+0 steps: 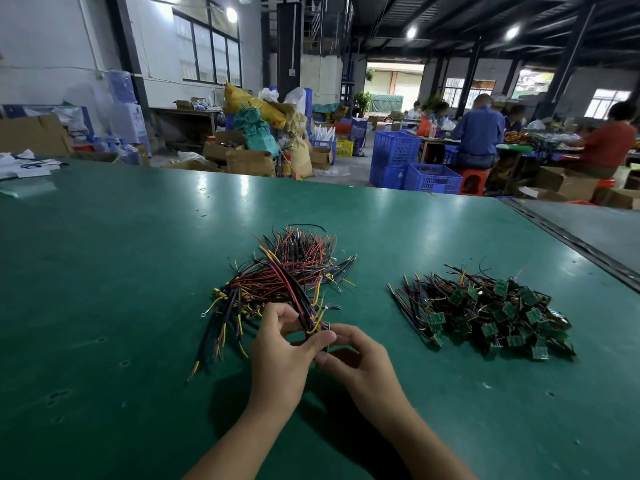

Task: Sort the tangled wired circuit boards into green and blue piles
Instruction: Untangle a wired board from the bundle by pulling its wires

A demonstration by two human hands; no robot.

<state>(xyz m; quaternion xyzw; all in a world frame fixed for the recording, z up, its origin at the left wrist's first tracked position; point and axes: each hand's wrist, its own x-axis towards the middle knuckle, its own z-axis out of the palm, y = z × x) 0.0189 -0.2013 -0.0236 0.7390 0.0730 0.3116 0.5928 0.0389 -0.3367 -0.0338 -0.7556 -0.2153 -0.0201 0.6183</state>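
Observation:
A tangled heap of red, black, yellow and purple wires [287,271] lies in the middle of the green table [121,254]. To its right sits a pile of small green circuit boards with wires [491,313]. My left hand [280,355] and my right hand [360,358] meet at the near edge of the tangle. Both pinch a bundle of wires [304,306] that rises from the heap. Any board on that bundle is hidden by my fingers. No blue boards show.
The table's right edge runs along a grey strip [588,233]. White papers [24,166] lie at the far left corner. Beyond the table stand blue crates [408,164], cardboard boxes [249,161] and seated people [478,136] at another bench.

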